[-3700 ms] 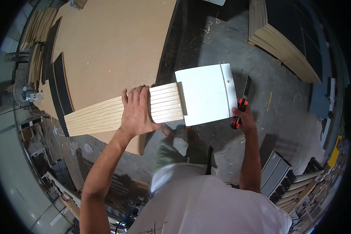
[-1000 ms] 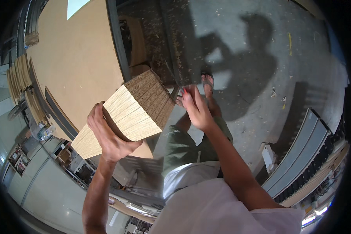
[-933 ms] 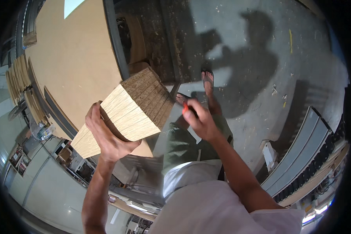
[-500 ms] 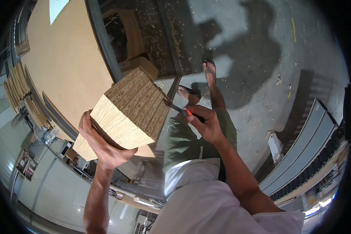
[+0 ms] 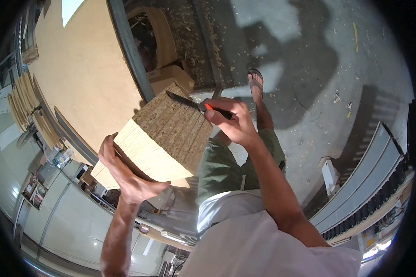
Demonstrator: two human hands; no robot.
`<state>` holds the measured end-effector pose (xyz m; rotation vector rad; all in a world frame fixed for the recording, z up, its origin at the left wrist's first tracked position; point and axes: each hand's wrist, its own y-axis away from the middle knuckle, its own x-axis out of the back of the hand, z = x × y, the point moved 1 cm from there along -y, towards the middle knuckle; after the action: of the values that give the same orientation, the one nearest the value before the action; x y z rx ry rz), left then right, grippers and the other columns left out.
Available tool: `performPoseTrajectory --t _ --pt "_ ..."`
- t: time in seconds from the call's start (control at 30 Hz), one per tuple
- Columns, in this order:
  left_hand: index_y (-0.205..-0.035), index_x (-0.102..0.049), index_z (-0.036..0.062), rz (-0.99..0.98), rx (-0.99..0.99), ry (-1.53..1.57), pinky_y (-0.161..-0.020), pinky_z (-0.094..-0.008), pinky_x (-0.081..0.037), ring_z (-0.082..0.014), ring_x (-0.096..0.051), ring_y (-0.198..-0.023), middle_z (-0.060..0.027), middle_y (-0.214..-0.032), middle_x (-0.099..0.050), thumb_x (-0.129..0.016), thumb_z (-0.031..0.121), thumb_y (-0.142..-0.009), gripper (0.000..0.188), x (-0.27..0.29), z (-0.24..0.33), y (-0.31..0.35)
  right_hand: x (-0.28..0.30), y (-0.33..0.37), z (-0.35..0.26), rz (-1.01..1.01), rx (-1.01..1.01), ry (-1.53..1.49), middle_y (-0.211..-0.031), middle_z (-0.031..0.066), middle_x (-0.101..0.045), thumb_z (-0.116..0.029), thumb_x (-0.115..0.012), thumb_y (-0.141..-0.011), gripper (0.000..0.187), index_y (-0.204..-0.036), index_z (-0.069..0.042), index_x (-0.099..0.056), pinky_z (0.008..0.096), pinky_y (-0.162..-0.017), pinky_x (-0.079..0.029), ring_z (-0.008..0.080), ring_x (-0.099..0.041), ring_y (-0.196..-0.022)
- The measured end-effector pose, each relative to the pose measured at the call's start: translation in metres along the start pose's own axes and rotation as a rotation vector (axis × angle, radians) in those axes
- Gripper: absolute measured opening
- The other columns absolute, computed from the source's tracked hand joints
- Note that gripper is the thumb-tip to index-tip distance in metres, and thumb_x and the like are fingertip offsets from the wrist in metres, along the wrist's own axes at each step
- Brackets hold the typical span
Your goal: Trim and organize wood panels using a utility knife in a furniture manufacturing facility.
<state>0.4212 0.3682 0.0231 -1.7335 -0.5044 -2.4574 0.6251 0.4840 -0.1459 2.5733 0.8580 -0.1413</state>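
The left grip [image 5: 127, 173] clasps stacked boards [image 5: 159, 147], long axis slanting up-right; the right grip [image 5: 235, 122] holds a knife [image 5: 198, 105] pointing up-left.

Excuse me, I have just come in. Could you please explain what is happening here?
A person is handling a stack of pale wood-grain boards with rough brown ends. Their left hand grips the stack, while their right hand holds a utility knife with a black blade and a red-and-black handle. At this moment the blade is out, over the rough ends; whether it touches them is hard to tell. A large tan flat panel lies to the left.
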Motion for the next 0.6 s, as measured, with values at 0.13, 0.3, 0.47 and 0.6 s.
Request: performPoseTrajectory --t 0.13,0.3,0.47,0.6 --pt "-0.144 -0.017 -0.0054 -0.010 0.012 -0.060 -0.100 -0.0511 -0.033 -0.0319 -0.036 -0.121 -0.0198 -0.128 -0.032 -0.083 0.060 -0.056 0.128 0.003 0.009 -0.005 0.011 0.019 0.013 -0.069 0.008 -0.026 -0.085 0.0101 -0.070 -0.019 -0.072 -0.088 0.029 -0.105 0.004 -0.070 0.0278 -0.067 -0.049 0.0119 -0.062 -0.072" --pt "-0.144 -0.017 -0.0052 -0.005 -0.021 -0.023 -0.099 -0.0511 -0.034 -0.0322 -0.037 -0.119 -0.0203 -0.127 -0.032 -0.083 0.053 -0.057 0.123 0.004 0.007 -0.005 0.003 -0.004 -0.005 -0.030 0.022 0.015 -0.090 0.0122 -0.072 -0.020 -0.072 -0.088 0.032 -0.108 0.005 -0.069 0.0290 -0.072 -0.051 0.0143 -0.065 -0.079" --pt "-0.144 -0.023 -0.0068 0.064 -0.059 -0.002 -0.091 -0.0513 -0.038 -0.0348 -0.038 -0.114 -0.0246 -0.127 -0.035 -0.084 0.050 -0.055 0.121 -0.001 0.007 -0.007 -0.003 -0.020 -0.006 -0.075 -0.118 -0.029 -0.099 0.0155 -0.072 -0.026 -0.072 -0.090 0.038 -0.112 0.005 -0.068 0.0298 -0.081 -0.051 0.0168 -0.066 -0.090" --pt "-0.143 -0.023 -0.0072 0.052 -0.053 -0.016 -0.089 -0.0517 -0.039 -0.0348 -0.039 -0.112 -0.0250 -0.126 -0.036 -0.084 0.049 -0.054 0.122 0.002 0.007 -0.007 0.003 -0.008 0.001 -0.089 -0.133 0.004 -0.100 0.0165 -0.072 -0.026 -0.072 -0.091 0.037 -0.112 0.004 -0.069 0.0294 -0.083 -0.051 0.0174 -0.067 -0.092"
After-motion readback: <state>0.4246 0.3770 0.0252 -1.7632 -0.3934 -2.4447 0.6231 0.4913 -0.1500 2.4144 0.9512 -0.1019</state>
